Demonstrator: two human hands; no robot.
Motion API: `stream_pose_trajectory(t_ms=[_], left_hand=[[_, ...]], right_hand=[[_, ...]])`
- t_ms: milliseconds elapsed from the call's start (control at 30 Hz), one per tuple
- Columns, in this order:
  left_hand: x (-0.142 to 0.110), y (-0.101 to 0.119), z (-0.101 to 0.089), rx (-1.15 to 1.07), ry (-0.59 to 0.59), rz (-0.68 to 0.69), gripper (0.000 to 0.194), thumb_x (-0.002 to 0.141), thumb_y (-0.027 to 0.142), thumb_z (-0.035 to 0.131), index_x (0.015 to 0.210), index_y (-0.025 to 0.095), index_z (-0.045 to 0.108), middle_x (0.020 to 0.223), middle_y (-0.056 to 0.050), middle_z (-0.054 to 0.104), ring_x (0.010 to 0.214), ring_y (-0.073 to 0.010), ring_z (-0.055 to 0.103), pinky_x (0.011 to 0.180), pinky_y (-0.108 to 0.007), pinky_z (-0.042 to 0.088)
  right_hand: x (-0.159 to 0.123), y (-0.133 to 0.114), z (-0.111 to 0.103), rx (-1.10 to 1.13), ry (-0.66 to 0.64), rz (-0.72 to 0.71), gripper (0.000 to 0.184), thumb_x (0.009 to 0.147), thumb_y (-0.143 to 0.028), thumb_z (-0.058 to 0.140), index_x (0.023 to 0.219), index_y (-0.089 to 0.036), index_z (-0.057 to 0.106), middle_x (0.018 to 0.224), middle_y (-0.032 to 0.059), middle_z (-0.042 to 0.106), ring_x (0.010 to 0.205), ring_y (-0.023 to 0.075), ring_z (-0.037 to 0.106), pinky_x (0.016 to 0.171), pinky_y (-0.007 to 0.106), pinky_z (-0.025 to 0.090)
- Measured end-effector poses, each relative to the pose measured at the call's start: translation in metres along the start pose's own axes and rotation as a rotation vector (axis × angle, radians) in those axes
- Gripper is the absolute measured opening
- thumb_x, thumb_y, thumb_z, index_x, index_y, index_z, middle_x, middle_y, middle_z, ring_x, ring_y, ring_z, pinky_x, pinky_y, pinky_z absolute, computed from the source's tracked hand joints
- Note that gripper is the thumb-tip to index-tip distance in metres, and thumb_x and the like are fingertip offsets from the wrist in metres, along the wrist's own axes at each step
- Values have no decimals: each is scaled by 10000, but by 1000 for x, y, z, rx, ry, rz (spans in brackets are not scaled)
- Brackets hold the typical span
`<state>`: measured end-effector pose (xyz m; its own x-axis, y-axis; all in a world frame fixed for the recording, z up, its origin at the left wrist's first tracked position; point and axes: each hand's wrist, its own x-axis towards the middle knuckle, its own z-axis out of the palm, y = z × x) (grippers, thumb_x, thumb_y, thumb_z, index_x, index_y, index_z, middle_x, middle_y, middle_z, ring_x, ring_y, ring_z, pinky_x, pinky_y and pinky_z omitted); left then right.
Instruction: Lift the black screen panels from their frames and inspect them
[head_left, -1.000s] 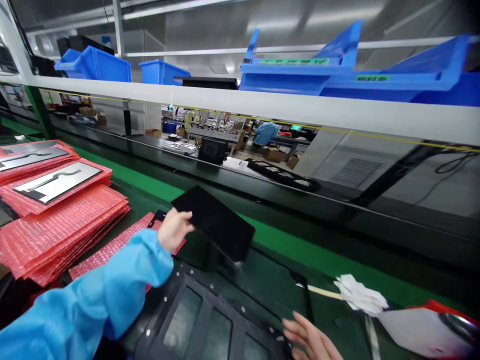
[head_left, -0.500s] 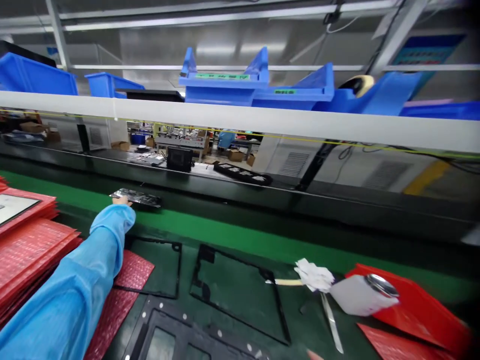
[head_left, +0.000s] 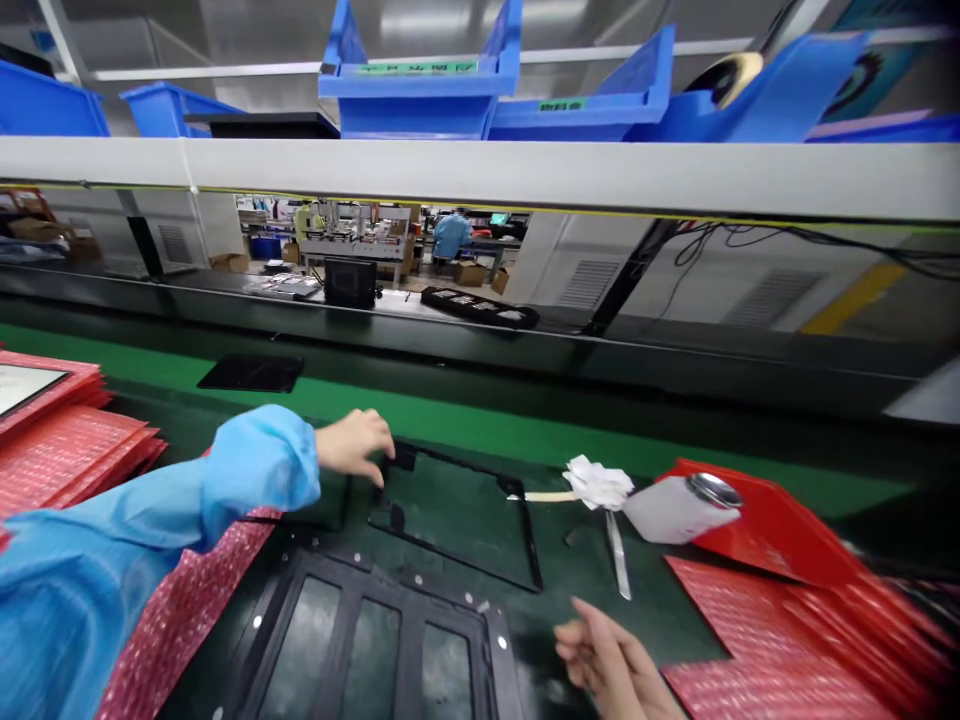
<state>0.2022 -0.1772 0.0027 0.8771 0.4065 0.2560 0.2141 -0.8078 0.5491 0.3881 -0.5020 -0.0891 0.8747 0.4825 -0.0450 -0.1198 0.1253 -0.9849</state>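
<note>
My left hand (head_left: 354, 443), in a light blue sleeve, reaches across the green mat with its fingers curled down on the top left corner of a thin black frame (head_left: 525, 540) lying flat. A black panel (head_left: 251, 373) lies flat on the green belt, farther off and to the left of that hand. My right hand (head_left: 609, 660) hovers low at the bottom edge, fingers loosely curled, holding nothing I can see, just right of a black jig (head_left: 390, 640) with several window openings.
Stacks of red bubble bags (head_left: 67, 440) lie at the left, more red bags (head_left: 780, 590) at the right. A white bottle (head_left: 671, 508), a crumpled white cloth (head_left: 598, 483) and a metal blade (head_left: 619, 555) lie beside the frame. Blue bins (head_left: 420, 85) sit on the shelf above.
My left hand carried the black panel out to the belt, left it there, and came back to the frame's corner. My right hand rose into view. The camera panned right.
</note>
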Motion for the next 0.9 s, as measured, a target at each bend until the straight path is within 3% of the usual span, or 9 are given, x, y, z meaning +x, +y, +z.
stream_pose_trajectory(t_ms=[67,133,267,467,600,767,900], left_hand=[[-5,18,39,28,-64,93,558,300,449,916,740,223,657,866,-73,667,962,-293,547,891,-346,366],[-9,28,62,59,-81,148,590,272,508,900,683,215,595,793,-79,636,926,-302,523,890,-364,341],[-10,27,74,114,-105,199,597,341,580,856,586,220,448,596,-23,512,803,-267,481,865,-381,321],[-13,28,62,229,-238,238,439,400,324,859,571,206,472,616,-22,530,835,-265,487,946,-428,288],[-31,54,32,298,-247,239,280,530,256,789,696,204,569,749,-56,596,979,-296,485,1073,-487,169],[-96,101,-14,493,-250,219,304,721,187,659,1019,184,601,1014,-78,605,1170,-277,434,1149,-499,54],[-170,125,-14,494,-269,81,337,826,203,581,1161,226,572,1179,-63,591,1245,-252,415,1174,-482,49]], right_hand=[[-4,-4,1,32,10,-7,459,720,-527,746,984,-164,650,750,15,634,670,129,533,580,203,423],[-7,-8,1,65,20,-8,433,737,-500,740,995,-165,649,757,13,629,687,132,536,595,208,423],[-9,-11,0,133,67,-32,417,746,-486,728,995,-162,646,745,0,597,667,132,517,584,225,412],[-9,-9,-3,269,168,-135,342,765,-414,717,994,-172,642,695,-30,528,630,113,460,547,210,364],[-8,-10,-9,326,240,-188,278,785,-383,697,969,-182,638,692,-35,503,616,107,441,528,206,340],[-19,-14,-24,352,278,-158,219,772,-351,723,864,-168,645,702,-26,501,625,95,423,522,194,333],[-35,-13,-38,231,315,-191,227,790,-375,716,812,-175,611,682,-24,510,628,107,433,538,210,340]])
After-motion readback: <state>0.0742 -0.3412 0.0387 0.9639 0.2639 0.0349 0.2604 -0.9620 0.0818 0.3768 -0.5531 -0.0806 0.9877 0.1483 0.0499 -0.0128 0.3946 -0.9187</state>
